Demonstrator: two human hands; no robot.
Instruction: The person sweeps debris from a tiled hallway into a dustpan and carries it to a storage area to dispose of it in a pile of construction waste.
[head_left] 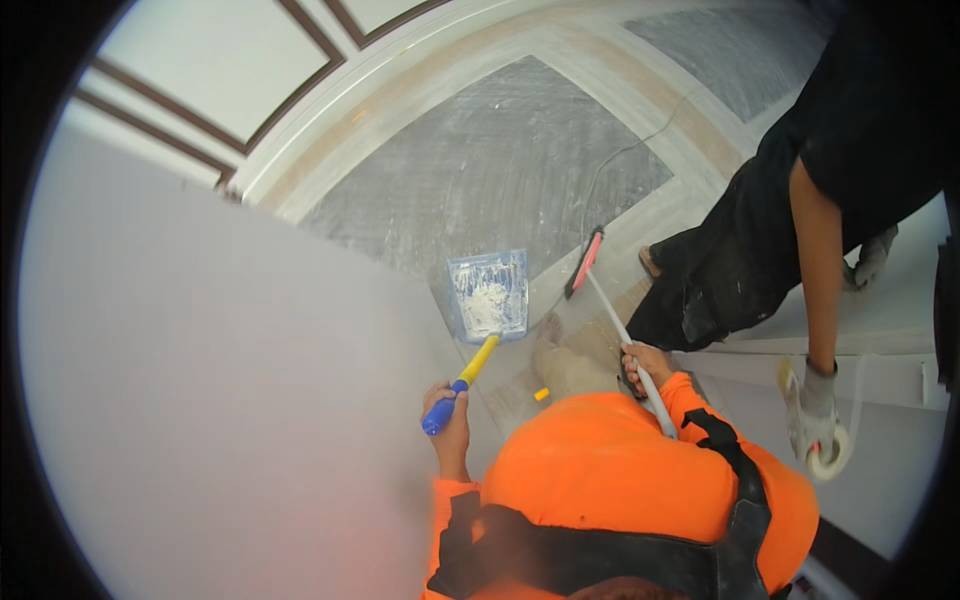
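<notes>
My left hand (452, 425) is closed round the blue and yellow handle of a dustpan. The clear bluish pan (488, 285) lies ahead of it at floor level, its inside coated with white dust. Wrapped round the pale stick of a broom is my right hand (648, 367). That stick (609, 306) slants forward to a narrow broom head (586, 262), pink with dark bristles, a short way right of the pan and apart from it. The broom's near end reaches back to my orange sleeve.
A small yellow piece (542, 394) lies near my body. A co-worker in dark clothes (740, 230) stands close on the right, one gloved hand holding a roll of tape (830, 457). A thin cable (622, 148) crosses the dusty grey floor (470, 150). A pale wall (220, 380) fills the left.
</notes>
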